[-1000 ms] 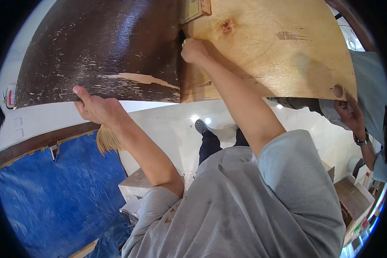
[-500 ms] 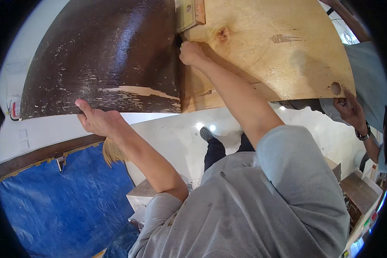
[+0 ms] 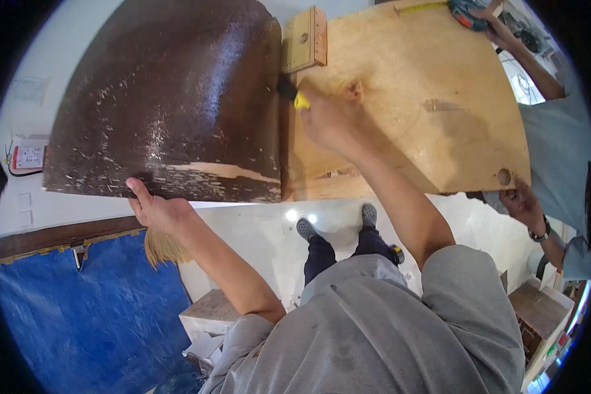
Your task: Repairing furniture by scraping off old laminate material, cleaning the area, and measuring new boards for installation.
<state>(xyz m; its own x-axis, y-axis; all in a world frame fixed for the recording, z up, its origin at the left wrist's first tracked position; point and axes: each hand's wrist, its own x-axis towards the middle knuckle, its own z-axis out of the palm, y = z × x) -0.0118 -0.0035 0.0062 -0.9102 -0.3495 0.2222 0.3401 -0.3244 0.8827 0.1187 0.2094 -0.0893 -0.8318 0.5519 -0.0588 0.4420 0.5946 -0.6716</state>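
1. Head view, far left: a blue sheet (image 3: pixel 79 315) spreads beneath a brown wooden strip (image 3: pixel 65 233).
2. Next, the dark board (image 3: pixel 171 111), glossy and curved on its outer edge, has pale scuffs near its lower edge.
3. The left hand (image 3: pixel 164 213) grasps that lower edge, thumb over the face, the other fingers mostly hidden; straw bristles (image 3: pixel 164 248) show just below.
4. A small wooden block (image 3: pixel 302 43) sits beside the seam between the boards.
5. Below the block, the right hand (image 3: pixel 328 118), blurred, is clenched round a yellow-and-black tool (image 3: pixel 302 100), its black end at the seam; whether it touches is unclear.
6. Rightmost, the pale board (image 3: pixel 453 131) has a round hole near its lower corner, where a co-worker's hand (image 3: pixel 524 205) grips; above, another hand (image 3: pixel 498 29) holds a tape measure (image 3: pixel 467 14).
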